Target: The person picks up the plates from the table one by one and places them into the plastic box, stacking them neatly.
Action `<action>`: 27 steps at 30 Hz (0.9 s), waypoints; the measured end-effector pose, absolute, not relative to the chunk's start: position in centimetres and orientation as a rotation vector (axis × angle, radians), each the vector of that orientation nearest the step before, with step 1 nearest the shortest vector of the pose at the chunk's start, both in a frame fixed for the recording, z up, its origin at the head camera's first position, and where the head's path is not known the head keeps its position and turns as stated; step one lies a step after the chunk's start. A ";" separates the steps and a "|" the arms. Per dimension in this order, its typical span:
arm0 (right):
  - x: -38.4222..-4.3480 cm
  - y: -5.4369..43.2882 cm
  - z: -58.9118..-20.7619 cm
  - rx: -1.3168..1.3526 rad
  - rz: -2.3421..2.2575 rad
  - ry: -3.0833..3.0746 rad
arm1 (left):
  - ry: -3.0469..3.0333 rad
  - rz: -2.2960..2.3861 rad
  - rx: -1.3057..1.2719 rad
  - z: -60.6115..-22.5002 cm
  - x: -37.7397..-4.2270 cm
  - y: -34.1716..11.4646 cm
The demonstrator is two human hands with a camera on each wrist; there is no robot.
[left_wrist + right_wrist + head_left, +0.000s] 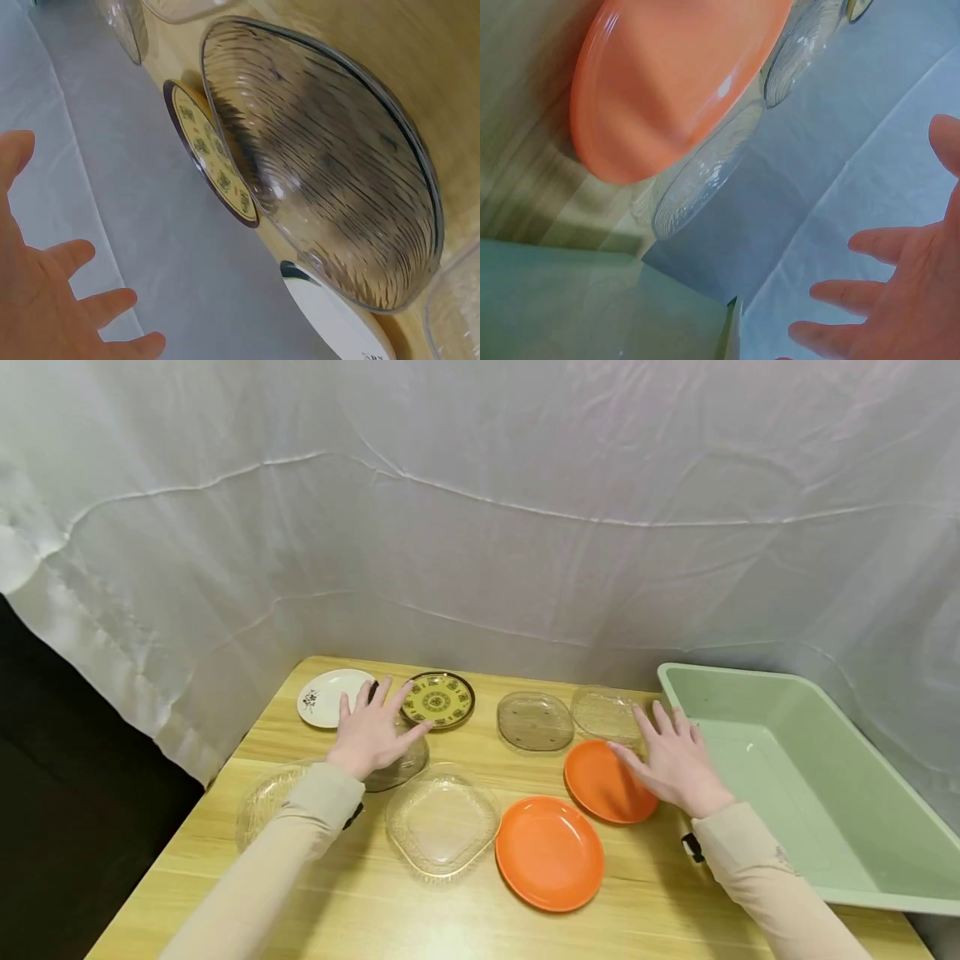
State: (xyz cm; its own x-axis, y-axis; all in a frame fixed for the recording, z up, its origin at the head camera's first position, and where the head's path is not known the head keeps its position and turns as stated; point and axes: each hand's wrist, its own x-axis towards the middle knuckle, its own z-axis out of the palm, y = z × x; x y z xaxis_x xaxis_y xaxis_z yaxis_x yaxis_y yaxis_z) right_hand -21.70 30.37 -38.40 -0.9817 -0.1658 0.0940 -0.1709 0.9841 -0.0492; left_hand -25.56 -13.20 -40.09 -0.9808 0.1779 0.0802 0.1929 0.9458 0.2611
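My left hand point(369, 735) hovers with spread fingers above a smoky ribbed glass plate point(322, 165), which it partly hides in the head view. Just beyond it lie a white plate point(330, 700) with a dark floral print and a yellow patterned plate point(441, 700) with a dark rim. My right hand point(677, 762), fingers also spread, is held over the right side of an orange plate point(603, 785), beside the green tub. A second orange plate point(550, 853) lies nearer the front. Neither hand holds anything.
A large pale green tub point(772, 681) stands at the right. Clear glass plates lie at the front middle point(442, 822), far left point(262, 802) and back right point(603, 714), with a smoky glass plate point(535, 722) at the back. Grey-white cloth point(480, 568) hangs behind the wooden table point(375, 893).
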 end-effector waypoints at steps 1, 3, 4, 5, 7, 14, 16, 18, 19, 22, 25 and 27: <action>-21.6 30.3 -38.4 0.268 0.091 -3.037 | -3.039 -0.420 -0.297 -40.1 -25.5 -13.1; -21.5 30.0 -38.5 0.293 0.101 -3.028 | -3.022 -0.428 -0.319 -40.1 -25.4 -12.8; -21.5 29.9 -38.6 0.311 0.110 -3.023 | -3.019 -0.436 -0.328 -40.1 -25.4 -12.6; -21.4 29.7 -38.6 0.328 0.125 -3.020 | -3.021 -0.440 -0.336 -40.1 -25.4 -12.4; -21.3 29.4 -38.8 0.359 0.167 -3.005 | -3.016 -0.437 -0.360 -40.2 -25.4 -12.1; -20.9 28.3 -39.7 0.449 0.337 -2.958 | -3.015 -0.417 -0.458 -40.6 -25.1 -10.6; -20.8 28.0 -40.1 0.478 0.379 -2.952 | -3.021 -0.410 -0.493 -40.8 -25.1 -10.1; -20.7 27.7 -40.4 0.517 0.431 -2.939 | -3.026 -0.394 -0.537 -40.9 -25.1 -9.6; -20.7 27.5 -40.5 0.538 0.461 -2.932 | -3.025 -0.391 -0.562 -41.0 -25.0 -9.4; -20.5 26.9 -40.9 0.598 0.559 -2.911 | -3.032 -0.398 -0.621 -41.1 -24.8 -8.7; -20.5 26.2 -41.2 0.648 0.664 -2.898 | -3.028 -0.440 -0.677 -41.2 -24.5 -7.9; -20.5 25.7 -41.6 0.673 0.735 -2.902 | -3.018 -0.472 -0.720 -41.3 -24.3 -7.5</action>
